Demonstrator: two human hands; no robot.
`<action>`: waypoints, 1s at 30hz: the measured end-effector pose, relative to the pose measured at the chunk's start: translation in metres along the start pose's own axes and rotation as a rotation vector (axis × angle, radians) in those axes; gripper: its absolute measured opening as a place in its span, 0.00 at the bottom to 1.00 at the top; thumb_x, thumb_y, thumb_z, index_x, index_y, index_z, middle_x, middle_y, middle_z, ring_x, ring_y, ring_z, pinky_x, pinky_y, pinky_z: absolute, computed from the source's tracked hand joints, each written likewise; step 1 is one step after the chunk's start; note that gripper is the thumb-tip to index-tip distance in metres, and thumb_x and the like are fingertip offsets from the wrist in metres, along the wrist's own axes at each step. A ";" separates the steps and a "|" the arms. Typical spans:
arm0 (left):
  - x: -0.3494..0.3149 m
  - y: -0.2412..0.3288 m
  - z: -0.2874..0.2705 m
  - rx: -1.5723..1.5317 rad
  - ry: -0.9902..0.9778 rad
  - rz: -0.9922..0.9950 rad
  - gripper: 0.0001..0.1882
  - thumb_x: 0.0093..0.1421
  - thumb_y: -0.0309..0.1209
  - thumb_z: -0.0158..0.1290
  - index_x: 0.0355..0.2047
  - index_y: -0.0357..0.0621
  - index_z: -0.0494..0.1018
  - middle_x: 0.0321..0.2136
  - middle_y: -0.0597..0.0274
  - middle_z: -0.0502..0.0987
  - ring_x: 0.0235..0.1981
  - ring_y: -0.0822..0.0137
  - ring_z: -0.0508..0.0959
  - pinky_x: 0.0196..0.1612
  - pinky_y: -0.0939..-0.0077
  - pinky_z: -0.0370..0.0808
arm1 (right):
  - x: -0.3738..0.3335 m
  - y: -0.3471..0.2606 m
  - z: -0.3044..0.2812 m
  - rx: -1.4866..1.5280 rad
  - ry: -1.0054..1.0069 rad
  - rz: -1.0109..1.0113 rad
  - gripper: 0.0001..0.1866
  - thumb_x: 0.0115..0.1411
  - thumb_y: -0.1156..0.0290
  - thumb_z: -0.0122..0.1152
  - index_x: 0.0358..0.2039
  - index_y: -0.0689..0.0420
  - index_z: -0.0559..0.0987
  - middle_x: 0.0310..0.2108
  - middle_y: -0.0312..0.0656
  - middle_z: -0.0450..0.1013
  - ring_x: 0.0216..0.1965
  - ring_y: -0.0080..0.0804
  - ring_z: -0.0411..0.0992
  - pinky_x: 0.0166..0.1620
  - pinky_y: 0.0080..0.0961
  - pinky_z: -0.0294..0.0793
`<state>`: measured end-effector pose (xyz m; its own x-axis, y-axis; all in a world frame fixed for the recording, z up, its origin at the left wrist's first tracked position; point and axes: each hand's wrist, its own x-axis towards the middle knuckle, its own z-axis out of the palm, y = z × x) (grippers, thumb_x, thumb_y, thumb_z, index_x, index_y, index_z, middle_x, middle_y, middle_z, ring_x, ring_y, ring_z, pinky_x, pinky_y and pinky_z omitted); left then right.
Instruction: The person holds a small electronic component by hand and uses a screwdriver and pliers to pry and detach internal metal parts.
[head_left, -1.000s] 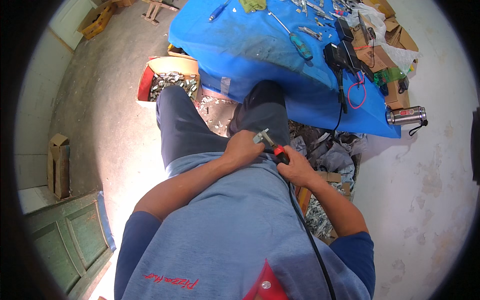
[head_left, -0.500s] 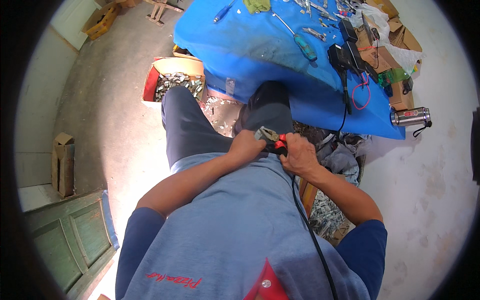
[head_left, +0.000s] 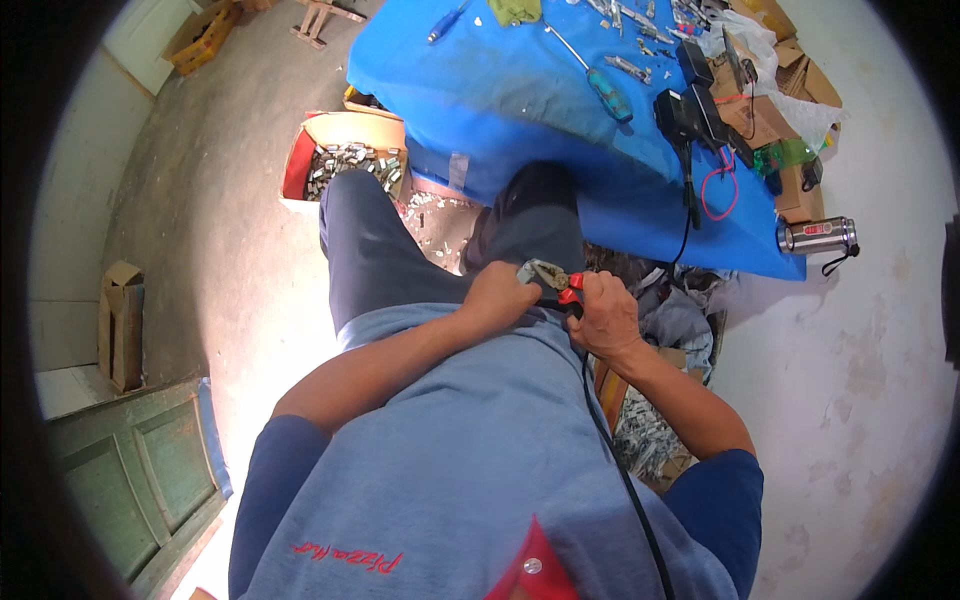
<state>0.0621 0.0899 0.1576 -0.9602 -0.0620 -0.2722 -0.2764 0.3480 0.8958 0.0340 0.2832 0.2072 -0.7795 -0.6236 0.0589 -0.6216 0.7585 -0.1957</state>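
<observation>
Over my lap, my right hand (head_left: pixel 607 318) is wrapped round the red handles of a pair of pliers (head_left: pixel 549 276). The pliers' jaws point left and look parted. My left hand (head_left: pixel 499 296) is closed round a small grey metal piece (head_left: pixel 526 271), which sits right at the jaws. Most of that piece is hidden by my fingers, so its kind does not show. A black cable (head_left: pixel 628 470) runs down across my shirt from near my right hand.
Ahead stands a blue-covered table (head_left: pixel 480 110) with a teal-handled screwdriver (head_left: pixel 609 95), black power adapters (head_left: pixel 676 115) and metal scraps. A steel flask (head_left: pixel 818 236) is at its right corner. A box of small metal parts (head_left: pixel 296 165) stands left of my knee. Scrap lies beside my right leg.
The pliers' handles have spread a little and my right hand has shifted slightly right. My left hand keeps its hold on the grey piece and has moved slightly right.
</observation>
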 end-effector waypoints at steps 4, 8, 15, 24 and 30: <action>0.006 -0.008 0.001 -0.048 0.026 -0.010 0.17 0.50 0.36 0.53 0.25 0.27 0.76 0.21 0.41 0.77 0.23 0.54 0.79 0.30 0.62 0.73 | 0.010 0.006 0.007 0.120 -0.039 0.002 0.21 0.42 0.72 0.65 0.38 0.59 0.69 0.29 0.47 0.66 0.30 0.44 0.68 0.33 0.36 0.69; -0.007 0.007 -0.012 -0.112 0.049 0.021 0.14 0.50 0.33 0.53 0.25 0.30 0.76 0.18 0.45 0.76 0.20 0.60 0.77 0.27 0.65 0.71 | 0.010 -0.007 -0.023 1.153 -0.707 0.477 0.18 0.45 0.70 0.59 0.38 0.58 0.69 0.25 0.38 0.62 0.26 0.26 0.63 0.28 0.25 0.65; -0.003 0.020 -0.010 -0.196 -0.057 0.091 0.14 0.50 0.34 0.53 0.25 0.30 0.75 0.20 0.42 0.76 0.22 0.50 0.77 0.30 0.59 0.71 | 0.000 0.001 -0.037 1.783 -0.884 0.677 0.18 0.46 0.70 0.55 0.39 0.56 0.67 0.25 0.31 0.62 0.23 0.20 0.60 0.24 0.18 0.61; -0.005 0.019 -0.024 -0.731 -0.519 -0.235 0.10 0.54 0.36 0.54 0.23 0.43 0.74 0.14 0.74 0.62 0.14 0.79 0.57 0.17 0.79 0.52 | 0.003 0.010 -0.028 1.342 -0.764 0.479 0.15 0.47 0.70 0.55 0.37 0.57 0.69 0.24 0.34 0.64 0.25 0.22 0.63 0.25 0.21 0.62; -0.003 0.011 -0.011 -0.585 -0.356 -0.164 0.12 0.53 0.36 0.53 0.20 0.41 0.72 0.14 0.70 0.65 0.14 0.78 0.60 0.17 0.77 0.54 | -0.002 0.004 -0.014 0.326 -0.149 0.061 0.19 0.43 0.71 0.60 0.38 0.60 0.70 0.27 0.45 0.67 0.29 0.41 0.68 0.34 0.34 0.68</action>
<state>0.0618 0.0839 0.1720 -0.8607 0.2744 -0.4289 -0.4883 -0.2059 0.8480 0.0316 0.2903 0.2197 -0.7797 -0.6179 -0.1015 -0.4980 0.7102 -0.4976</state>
